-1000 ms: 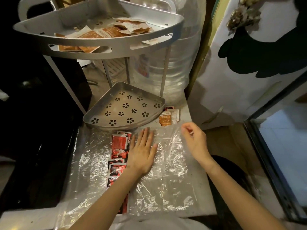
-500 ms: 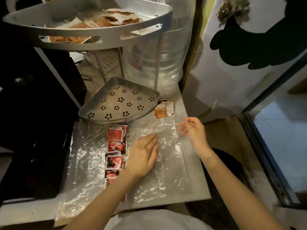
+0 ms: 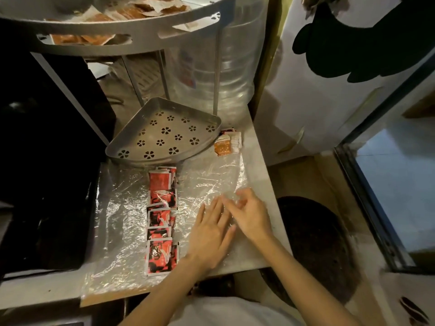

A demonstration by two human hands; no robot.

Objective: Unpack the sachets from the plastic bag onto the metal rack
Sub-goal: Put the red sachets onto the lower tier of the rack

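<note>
A clear plastic bag [image 3: 122, 208] lies flat and crinkled on the counter, with a row of red sachets [image 3: 162, 208] down its middle. My left hand [image 3: 211, 234] rests palm-down on the bag, right of the sachets, fingers spread. My right hand [image 3: 251, 212] sits at the bag's right edge with curled, blurred fingers touching my left fingertips; whether it pinches the plastic is unclear. The metal rack's lower tray [image 3: 131, 151] stands bare behind the bag. Its upper shelf [image 3: 141, 36] holds orange sachets [image 3: 141, 10].
A few orange and white sachets [image 3: 227, 143] lie on the counter right of the lower tray. A big clear water bottle [image 3: 235, 67] stands behind the rack. A black appliance [image 3: 47, 161] fills the left. The counter's edge [image 3: 266, 184] drops off at the right.
My right hand slid from the bag's far right edge toward me and now meets my left fingertips. My left hand shifted right and nearer, off the sachets. The view tilted down.
</note>
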